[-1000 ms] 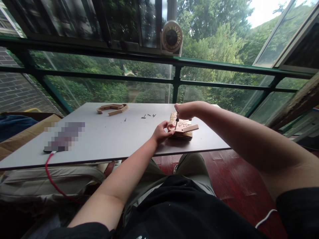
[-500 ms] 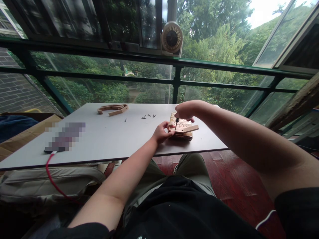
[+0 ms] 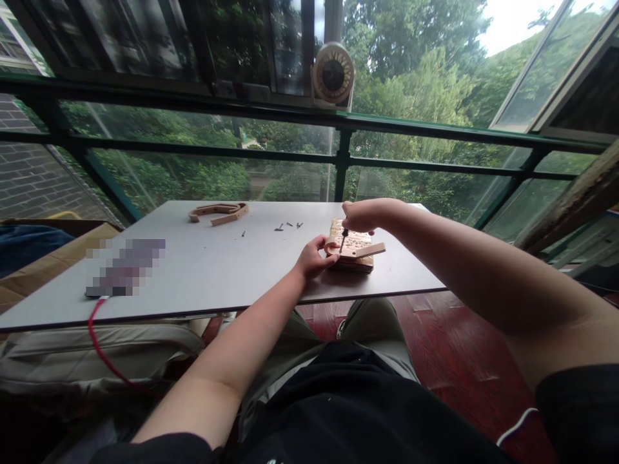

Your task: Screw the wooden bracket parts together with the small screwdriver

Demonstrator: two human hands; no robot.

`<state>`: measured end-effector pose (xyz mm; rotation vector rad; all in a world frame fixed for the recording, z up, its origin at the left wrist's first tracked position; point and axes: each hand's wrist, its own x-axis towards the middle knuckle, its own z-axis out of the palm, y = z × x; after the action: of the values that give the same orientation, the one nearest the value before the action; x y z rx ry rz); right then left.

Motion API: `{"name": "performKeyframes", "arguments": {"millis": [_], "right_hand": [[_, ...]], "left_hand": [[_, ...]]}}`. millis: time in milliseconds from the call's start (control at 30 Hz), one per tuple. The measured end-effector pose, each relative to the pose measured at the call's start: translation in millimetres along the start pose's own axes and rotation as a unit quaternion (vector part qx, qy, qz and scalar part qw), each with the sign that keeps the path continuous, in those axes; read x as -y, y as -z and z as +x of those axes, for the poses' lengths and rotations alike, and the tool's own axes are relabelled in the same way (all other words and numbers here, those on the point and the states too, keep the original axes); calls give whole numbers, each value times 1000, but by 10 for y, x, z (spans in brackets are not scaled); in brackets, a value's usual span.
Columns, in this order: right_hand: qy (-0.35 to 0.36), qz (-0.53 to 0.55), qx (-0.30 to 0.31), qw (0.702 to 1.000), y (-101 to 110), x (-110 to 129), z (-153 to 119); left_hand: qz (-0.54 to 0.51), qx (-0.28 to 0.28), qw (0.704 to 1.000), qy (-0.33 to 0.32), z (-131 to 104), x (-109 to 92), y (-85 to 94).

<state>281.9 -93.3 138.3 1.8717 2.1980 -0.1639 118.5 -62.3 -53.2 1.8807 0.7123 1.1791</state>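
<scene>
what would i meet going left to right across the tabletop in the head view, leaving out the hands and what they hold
Pixelated item, curved wooden strips, cluster of small metal pieces, wooden block with holes.

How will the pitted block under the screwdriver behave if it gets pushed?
The block probably won't roll or tip, since it lies flat and broad on the table. It looks stiff, with thick edges. The tan piece on top might shift, as one arm overhangs.

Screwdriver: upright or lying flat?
Roughly upright, slightly tilted: the right hand grips it from above, and the screwdriver's shaft runs down to the wooden piece.
</scene>
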Motion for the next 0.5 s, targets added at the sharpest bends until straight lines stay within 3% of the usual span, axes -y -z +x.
{"name": "performKeyframes", "arguments": {"millis": [267, 500], "right_hand": [[32, -16, 84, 996, 87, -156, -26], [24, -15, 129, 991, 110, -83, 11]], "left_hand": [[1, -7, 1000, 5, -12, -5, -8], [-11, 6, 1000, -2, 3, 50, 0]]}}
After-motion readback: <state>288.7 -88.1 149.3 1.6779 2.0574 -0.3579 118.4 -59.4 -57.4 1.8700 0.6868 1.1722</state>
